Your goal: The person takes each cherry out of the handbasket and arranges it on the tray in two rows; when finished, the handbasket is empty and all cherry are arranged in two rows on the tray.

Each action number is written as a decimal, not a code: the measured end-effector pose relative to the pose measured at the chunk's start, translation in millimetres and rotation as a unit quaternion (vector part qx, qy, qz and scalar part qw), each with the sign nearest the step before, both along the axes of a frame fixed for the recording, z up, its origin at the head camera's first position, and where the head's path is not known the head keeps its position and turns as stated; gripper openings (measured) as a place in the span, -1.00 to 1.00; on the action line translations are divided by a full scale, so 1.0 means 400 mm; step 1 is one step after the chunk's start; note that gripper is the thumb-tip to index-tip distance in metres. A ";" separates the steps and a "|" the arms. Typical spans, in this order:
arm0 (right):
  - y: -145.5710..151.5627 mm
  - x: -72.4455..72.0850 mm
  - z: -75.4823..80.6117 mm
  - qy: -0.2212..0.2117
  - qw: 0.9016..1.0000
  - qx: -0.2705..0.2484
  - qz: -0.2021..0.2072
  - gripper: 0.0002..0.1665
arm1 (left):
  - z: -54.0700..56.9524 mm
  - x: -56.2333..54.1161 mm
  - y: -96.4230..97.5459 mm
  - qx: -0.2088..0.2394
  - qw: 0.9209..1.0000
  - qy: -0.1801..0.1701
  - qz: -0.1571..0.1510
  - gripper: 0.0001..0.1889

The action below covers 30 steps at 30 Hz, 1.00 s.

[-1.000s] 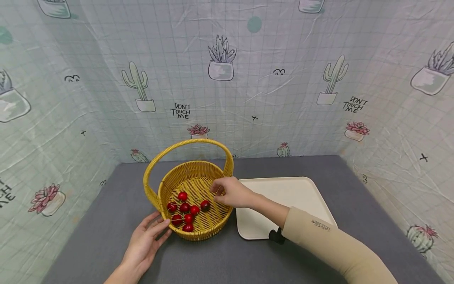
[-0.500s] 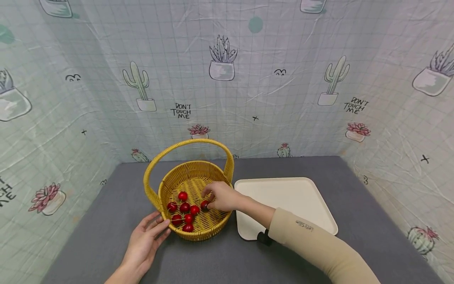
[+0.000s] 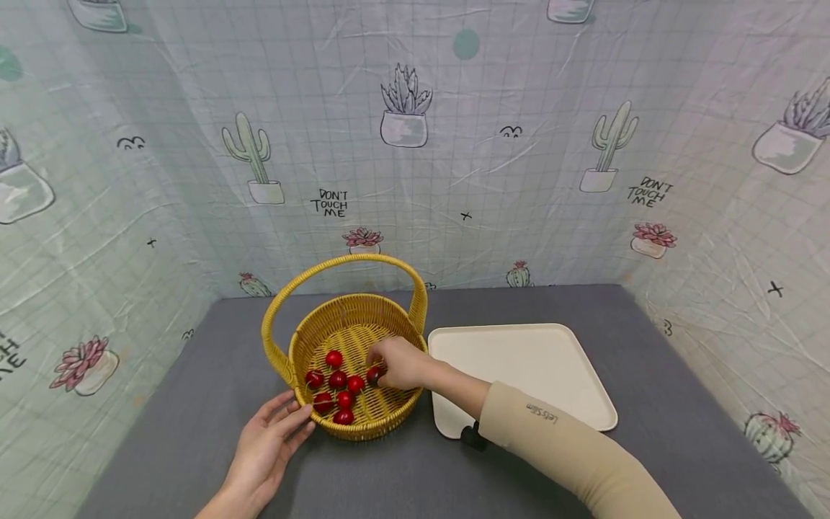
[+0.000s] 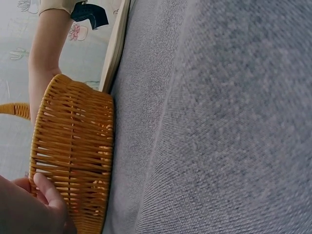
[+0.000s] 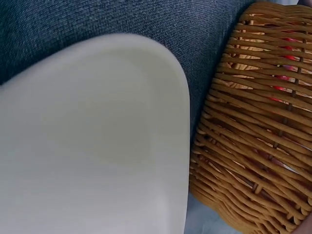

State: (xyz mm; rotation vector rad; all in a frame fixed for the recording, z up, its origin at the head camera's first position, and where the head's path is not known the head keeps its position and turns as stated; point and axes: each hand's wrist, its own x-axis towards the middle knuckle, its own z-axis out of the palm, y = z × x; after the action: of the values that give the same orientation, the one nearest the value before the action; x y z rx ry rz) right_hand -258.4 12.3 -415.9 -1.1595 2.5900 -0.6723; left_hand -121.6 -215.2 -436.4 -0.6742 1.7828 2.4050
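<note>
In the head view a yellow woven basket (image 3: 363, 432) with a tall arched handle stands on the grey tabletop. Several red cherries (image 3: 338, 379), some with stems, lie on its left and front floor. My right hand (image 3: 402, 362) reaches in over the right rim, its thumb and fingers pinching a dark red cherry (image 3: 373, 375) that they partly cover. At the front left, my left hand (image 3: 262, 443) rests its relaxed fingers against the basket's outer wall and rim. The left wrist view shows those fingers (image 4: 46, 187) touching the weave.
A cream tray (image 3: 519, 360) lies right of the basket, with my right forearm crossing over it. In the right wrist view, the tray's rounded corner (image 5: 168, 63) sits close beside the basket wall (image 5: 258, 122). A cactus-printed cloth (image 3: 467, 166) closes off the back and sides.
My right hand has moved left and down inside the basket, onto the dark red cherry, and its fingers have closed on it. My left hand has stayed at the rim.
</note>
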 end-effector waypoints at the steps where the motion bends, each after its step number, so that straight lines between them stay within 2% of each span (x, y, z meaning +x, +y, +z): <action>1: -0.002 0.000 -0.002 0.003 1.000 0.002 -0.001 -0.64 | 0.000 0.000 0.001 0.000 1.000 -0.001 0.000 -0.42; 8: -0.011 0.000 -0.014 0.010 1.000 -0.001 0.003 -0.69 | -0.002 0.001 0.005 0.002 1.000 -0.001 -0.001 -0.45; 17: -0.023 0.004 -0.022 0.023 0.999 0.028 0.024 -0.74 | -0.004 0.000 0.008 0.001 1.000 -0.008 0.010 -0.45; 20: -0.024 0.004 -0.022 0.027 0.999 0.029 0.018 -0.73 | -0.006 -0.001 0.009 0.003 1.000 -0.008 0.011 -0.43; 25: -0.014 0.007 -0.015 0.039 0.999 0.011 0.008 -0.75 | -0.008 -0.004 0.013 0.003 1.000 -0.007 0.010 -0.39; 30: 0.007 0.030 0.003 0.054 0.998 -0.027 0.020 -0.75 | -0.007 -0.006 0.012 0.005 1.000 -0.010 0.007 -0.40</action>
State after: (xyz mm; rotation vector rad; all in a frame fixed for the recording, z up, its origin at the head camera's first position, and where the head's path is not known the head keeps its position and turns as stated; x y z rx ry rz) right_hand -246.5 15.1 -414.8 -1.2937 2.6444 -0.6935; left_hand -124.0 -210.2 -439.4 -0.7095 1.7630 2.4042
